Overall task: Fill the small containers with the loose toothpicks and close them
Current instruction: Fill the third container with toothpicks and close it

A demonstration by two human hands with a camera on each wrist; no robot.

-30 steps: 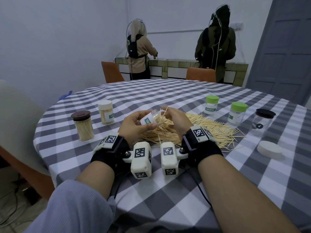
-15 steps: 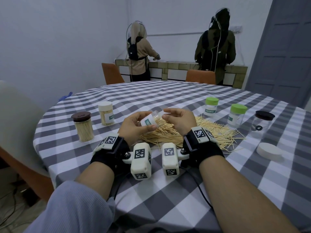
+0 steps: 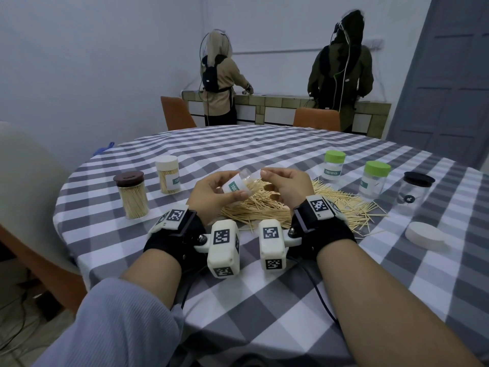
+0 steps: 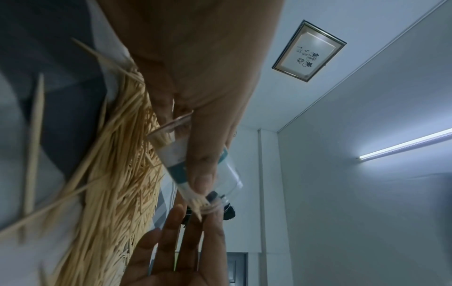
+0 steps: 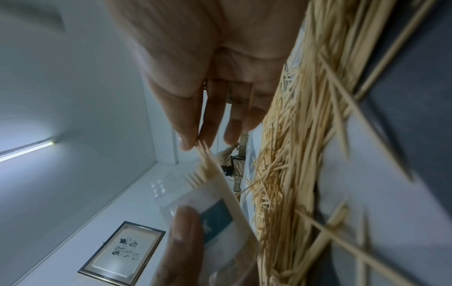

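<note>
Left hand (image 3: 211, 193) curled, gripping; right hand (image 3: 287, 186) fingers extended, pinching.

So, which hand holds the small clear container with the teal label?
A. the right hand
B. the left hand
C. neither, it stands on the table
B: the left hand grips the tilted clear container above the toothpick pile, while the right hand has its fingertips at the container's open mouth.
</note>
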